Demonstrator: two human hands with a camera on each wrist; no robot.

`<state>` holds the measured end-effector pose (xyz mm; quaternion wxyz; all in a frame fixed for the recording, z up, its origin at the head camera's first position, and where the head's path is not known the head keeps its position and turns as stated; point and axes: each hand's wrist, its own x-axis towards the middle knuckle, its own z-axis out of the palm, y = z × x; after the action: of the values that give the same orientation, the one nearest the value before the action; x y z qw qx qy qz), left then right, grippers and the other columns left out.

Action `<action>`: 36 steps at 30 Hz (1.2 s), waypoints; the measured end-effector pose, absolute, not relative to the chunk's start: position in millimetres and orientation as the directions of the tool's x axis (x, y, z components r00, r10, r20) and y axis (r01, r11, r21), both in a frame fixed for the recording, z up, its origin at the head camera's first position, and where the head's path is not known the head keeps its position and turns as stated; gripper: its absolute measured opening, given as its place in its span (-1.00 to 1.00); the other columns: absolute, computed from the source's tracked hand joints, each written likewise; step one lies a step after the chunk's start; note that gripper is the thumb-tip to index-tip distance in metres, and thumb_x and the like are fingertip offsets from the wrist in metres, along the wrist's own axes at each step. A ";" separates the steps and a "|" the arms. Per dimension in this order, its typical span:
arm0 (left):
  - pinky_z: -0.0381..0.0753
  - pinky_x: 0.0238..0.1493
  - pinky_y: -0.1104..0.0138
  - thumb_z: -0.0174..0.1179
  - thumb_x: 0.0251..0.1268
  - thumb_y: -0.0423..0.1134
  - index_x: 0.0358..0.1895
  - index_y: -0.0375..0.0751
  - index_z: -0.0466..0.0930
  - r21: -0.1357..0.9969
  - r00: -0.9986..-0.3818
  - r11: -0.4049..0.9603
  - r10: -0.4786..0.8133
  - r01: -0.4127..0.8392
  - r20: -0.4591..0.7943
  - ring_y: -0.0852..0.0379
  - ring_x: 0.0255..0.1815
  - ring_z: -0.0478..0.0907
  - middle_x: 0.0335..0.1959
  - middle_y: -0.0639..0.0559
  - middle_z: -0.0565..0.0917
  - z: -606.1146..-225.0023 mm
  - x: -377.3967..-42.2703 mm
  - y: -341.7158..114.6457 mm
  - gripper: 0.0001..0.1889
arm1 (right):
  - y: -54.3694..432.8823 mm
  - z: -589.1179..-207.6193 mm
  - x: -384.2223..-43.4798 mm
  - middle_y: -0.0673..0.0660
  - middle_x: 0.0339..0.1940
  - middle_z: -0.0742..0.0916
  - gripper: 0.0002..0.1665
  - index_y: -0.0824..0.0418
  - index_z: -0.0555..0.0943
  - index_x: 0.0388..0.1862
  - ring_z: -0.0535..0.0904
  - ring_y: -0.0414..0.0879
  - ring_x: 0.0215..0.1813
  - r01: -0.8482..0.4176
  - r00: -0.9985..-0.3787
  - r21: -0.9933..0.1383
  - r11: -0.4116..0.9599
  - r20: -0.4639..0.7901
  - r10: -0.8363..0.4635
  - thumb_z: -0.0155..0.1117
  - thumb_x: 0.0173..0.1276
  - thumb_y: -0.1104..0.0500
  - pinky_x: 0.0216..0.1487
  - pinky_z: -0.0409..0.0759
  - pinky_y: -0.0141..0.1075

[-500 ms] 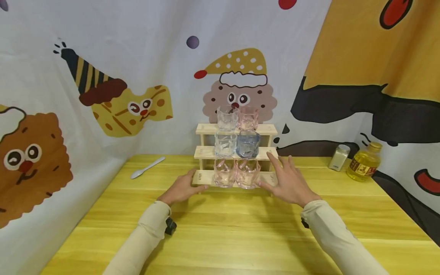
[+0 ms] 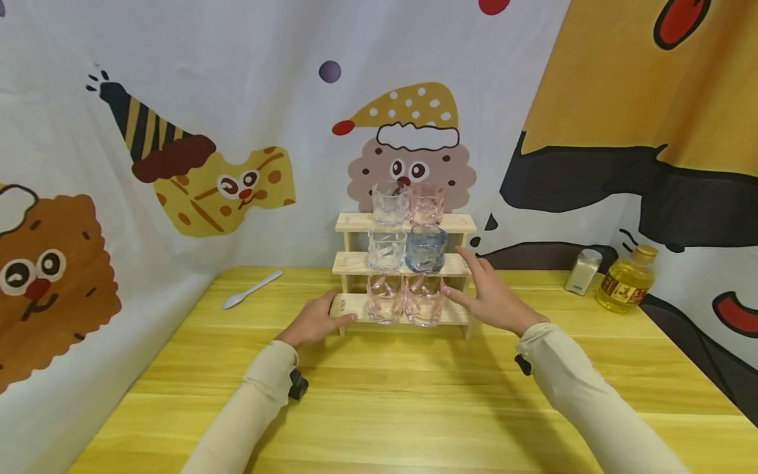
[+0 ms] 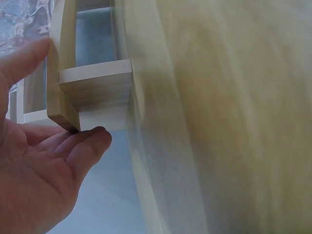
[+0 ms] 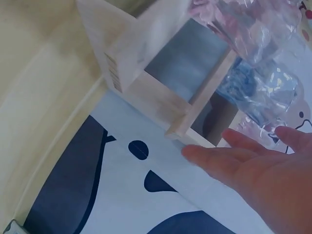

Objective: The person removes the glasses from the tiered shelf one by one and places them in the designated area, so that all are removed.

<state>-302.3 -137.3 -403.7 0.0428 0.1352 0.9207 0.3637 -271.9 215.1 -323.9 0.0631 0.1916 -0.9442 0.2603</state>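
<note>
A three-tier wooden display rack (image 2: 353, 306) stands against the backdrop with two glasses on each step. A clear glass (image 2: 389, 205) and a pink glass (image 2: 426, 205) are on top, a clear glass (image 2: 387, 250) and a blue glass (image 2: 426, 250) in the middle, two pinkish glasses (image 2: 385, 301) below. My left hand (image 2: 314, 320) grips the left end of the lowest board, thumb at its front and fingers round its end (image 3: 68, 112). My right hand (image 2: 494, 299) is spread at the rack's right side, thumb close to the lower right glass, index finger near the middle board.
A white spoon (image 2: 253, 289) lies on the wooden table (image 2: 379, 408) at the back left. At the back right stand a small jar (image 2: 583, 271) of pale contents and a bottle of yellow oil (image 2: 626, 279). A cartoon-printed cloth (image 2: 266, 85) hangs behind the table.
My right hand has moved a little left and up over the rack's right end, its thumb now nearer the lower right glass. My left hand stays at the left end.
</note>
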 end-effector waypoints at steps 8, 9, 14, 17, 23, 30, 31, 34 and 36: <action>0.62 -0.11 0.18 0.30 0.33 0.13 0.53 -0.28 0.20 0.632 -0.965 0.742 0.258 0.221 0.034 0.12 -0.24 0.62 -0.09 -0.11 0.71 -404.9 -306.7 -138.7 -0.14 | 216.0 -299.6 -287.1 0.44 0.57 0.27 -0.01 0.14 -0.10 0.67 0.22 0.41 0.53 -0.408 -0.912 -0.450 0.794 0.229 -0.339 0.13 0.52 -0.18 0.39 0.26 0.39; 0.62 -0.06 0.14 0.30 0.32 0.14 0.53 -0.27 0.19 0.617 -0.967 0.757 0.252 0.217 0.031 0.10 -0.21 0.63 -0.06 -0.12 0.71 -404.2 -306.9 -138.6 -0.13 | 215.8 -295.9 -288.7 0.42 0.58 0.26 -0.01 0.14 -0.10 0.68 0.22 0.40 0.53 -0.409 -0.912 -0.444 0.797 0.224 -0.343 0.12 0.52 -0.19 0.40 0.25 0.39; 0.60 0.16 -0.01 0.29 0.29 0.21 0.52 -0.25 0.23 0.539 -0.969 0.812 0.245 0.224 0.033 -0.13 0.09 0.64 0.13 -0.23 0.68 -400.2 -308.0 -138.1 -0.12 | 212.9 -277.3 -301.4 0.36 0.64 0.16 0.02 0.12 -0.14 0.68 0.18 0.36 0.57 -0.413 -0.911 -0.441 0.797 0.201 -0.360 0.09 0.52 -0.25 0.44 0.23 0.36; 0.53 0.28 -0.08 0.28 0.29 0.23 0.52 -0.26 0.23 0.511 -0.967 0.828 0.253 0.230 0.024 -0.27 0.28 0.54 0.23 -0.32 0.63 -397.0 -307.4 -137.0 -0.11 | 210.2 -267.0 -311.7 0.33 0.65 0.16 0.02 0.08 -0.14 0.68 0.19 0.35 0.57 -0.409 -0.913 -0.447 0.795 0.199 -0.357 0.11 0.51 -0.26 0.43 0.25 0.34; 0.48 0.34 -0.10 0.28 0.31 0.19 0.53 -0.28 0.22 0.485 -0.971 0.850 0.237 0.205 -0.005 -0.32 0.36 0.47 0.28 -0.35 0.59 -393.9 -305.8 -133.8 -0.12 | 199.4 -251.6 -333.8 0.31 0.65 0.16 0.01 0.12 -0.15 0.68 0.19 0.34 0.58 -0.411 -0.912 -0.484 0.772 0.212 -0.352 0.15 0.52 -0.15 0.44 0.28 0.31; 0.36 0.42 -0.16 0.24 0.36 0.18 0.53 -0.32 0.18 0.462 -0.967 0.862 0.252 0.208 -0.033 -0.40 0.45 0.33 0.35 -0.39 0.50 -390.6 -303.1 -130.1 -0.13 | 188.4 -241.8 -357.7 0.32 0.64 0.18 -0.02 0.17 -0.14 0.67 0.21 0.34 0.56 -0.352 -0.936 -0.505 0.788 0.192 -0.295 0.14 0.53 -0.08 0.44 0.29 0.29; 0.35 0.42 -0.17 0.23 0.36 0.17 0.53 -0.32 0.18 0.457 -0.967 0.864 0.252 0.210 -0.033 -0.40 0.45 0.32 0.35 -0.40 0.50 -390.1 -302.8 -130.1 -0.13 | 186.7 -240.0 -360.9 0.34 0.63 0.20 -0.02 0.20 -0.13 0.67 0.22 0.35 0.55 -0.348 -0.937 -0.507 0.789 0.192 -0.290 0.14 0.53 -0.08 0.43 0.31 0.28; 0.39 0.41 -0.14 0.23 0.37 0.16 0.52 -0.34 0.19 0.440 -0.967 0.872 0.252 0.216 -0.025 -0.38 0.43 0.37 0.34 -0.40 0.52 -389.2 -302.8 -130.0 -0.14 | 182.1 -235.0 -369.1 0.37 0.61 0.22 -0.02 0.25 -0.13 0.66 0.21 0.35 0.55 -0.332 -0.943 -0.530 0.780 0.187 -0.274 0.13 0.53 -0.09 0.45 0.30 0.26; 0.41 0.40 -0.12 0.23 0.37 0.15 0.52 -0.35 0.20 0.431 -0.967 0.875 0.255 0.222 -0.018 -0.37 0.41 0.40 0.32 -0.40 0.53 -388.9 -303.3 -129.2 -0.15 | 180.5 -232.3 -373.1 0.40 0.56 0.27 -0.02 0.28 -0.13 0.65 0.25 0.35 0.52 -0.317 -0.948 -0.543 0.778 0.181 -0.260 0.11 0.54 -0.10 0.44 0.32 0.24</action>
<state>-303.3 -129.2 -388.9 0.0372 0.1232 0.9674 0.2179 -373.1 180.5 -232.3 0.0478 0.1533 -0.9416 0.2959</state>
